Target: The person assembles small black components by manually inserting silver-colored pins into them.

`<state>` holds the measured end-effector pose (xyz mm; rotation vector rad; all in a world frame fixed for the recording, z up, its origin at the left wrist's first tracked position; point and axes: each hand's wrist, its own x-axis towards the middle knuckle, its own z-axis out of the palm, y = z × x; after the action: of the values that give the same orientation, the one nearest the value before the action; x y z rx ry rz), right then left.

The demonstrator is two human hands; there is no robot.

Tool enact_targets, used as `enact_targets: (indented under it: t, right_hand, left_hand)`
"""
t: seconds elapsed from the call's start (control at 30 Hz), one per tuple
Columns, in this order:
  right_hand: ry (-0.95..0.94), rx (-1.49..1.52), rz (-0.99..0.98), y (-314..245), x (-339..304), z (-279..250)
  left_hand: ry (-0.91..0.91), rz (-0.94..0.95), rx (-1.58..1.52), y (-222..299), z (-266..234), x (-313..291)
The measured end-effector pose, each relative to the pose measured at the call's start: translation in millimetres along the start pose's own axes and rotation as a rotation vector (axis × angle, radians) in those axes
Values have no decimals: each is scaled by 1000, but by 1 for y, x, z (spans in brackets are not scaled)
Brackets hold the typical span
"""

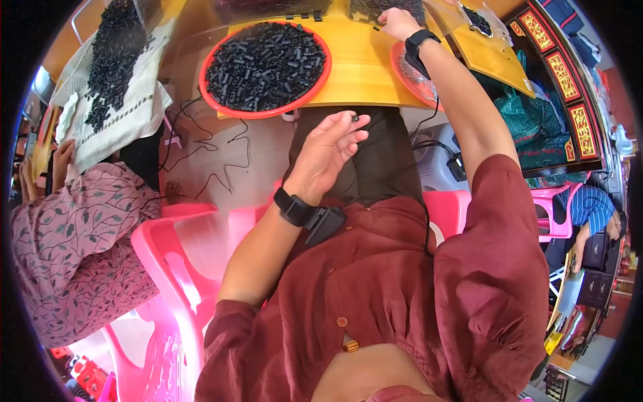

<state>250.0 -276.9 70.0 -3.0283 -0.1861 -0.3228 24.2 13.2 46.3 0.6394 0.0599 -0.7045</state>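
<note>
My left hand (326,149) is raised over my lap, below the table edge, pinching a small black tube piece (355,118) between thumb and fingertips. My right hand (398,22) reaches far forward across the yellow table (362,67) and rests on a heap of black pieces (375,8) at the table's far side; whether it grips any cannot be told. A red round tray (266,65) filled with several small black tube pieces sits on the table, left of my right arm. Both wrists wear black bands.
A second red tray (410,75) holding clear plastic lies under my right forearm. A person in a patterned pink top (74,248) sits at my left beside a white cloth (120,94) heaped with black pieces. Pink plastic chairs (174,254) surround me; cables lie on the floor.
</note>
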Motion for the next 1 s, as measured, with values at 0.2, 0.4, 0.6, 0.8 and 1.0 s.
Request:
enact_targets:
  t: [0.2,0.4,0.6,0.8,1.0]
  right_hand:
    - [-8,-240,122,-18,19,33]
    - [84,-269,28,-56,-3,8]
    - [-108,-118,2,-81,-31,-10]
    - [-77,352,-131,-107,-76,-32]
    - [-62,1152,-14,-158,-166,-62]
  left_hand:
    - [-37,-8,-25,4,3,-2]
    - [-61,21,-8,10,5,-11]
    - [-61,23,-15,6,-2,-7]
    - [-22,57,5,2,-5,-5]
    - [-21,87,14,3,-10,-2]
